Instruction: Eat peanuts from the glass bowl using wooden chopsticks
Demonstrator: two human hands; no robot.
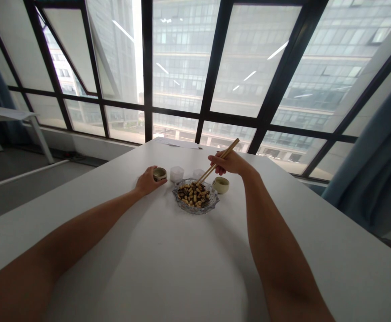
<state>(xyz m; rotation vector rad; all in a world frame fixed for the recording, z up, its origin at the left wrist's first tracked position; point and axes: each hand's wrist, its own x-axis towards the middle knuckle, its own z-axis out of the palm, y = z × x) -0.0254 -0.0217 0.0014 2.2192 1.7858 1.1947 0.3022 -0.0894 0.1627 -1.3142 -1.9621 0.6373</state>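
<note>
My right hand (227, 162) is closed round a pair of wooden chopsticks (219, 160). Their tips reach down into the far side of a clear glass dish (213, 204). Peanuts and dark seeds (195, 195) are heaped in that dish. Left of it, my left hand (147, 180) curls round a small patterned cup (159, 173), thumb in front and fingers behind. A pale ceramic cup (221, 185) stands at the dish's right edge. Behind the dish are two whitish translucent cups, one at the left (177, 174) and another (198, 172) partly hidden.
All this stands on a white table (155, 259). Papers (178, 143) lie at its far edge, with a dark pen-like item (199, 148) beside them. Beyond are tall windows with dark frames (175, 112). A blue curtain (366, 170) hangs at right, and another white table (10, 114) stands at far left.
</note>
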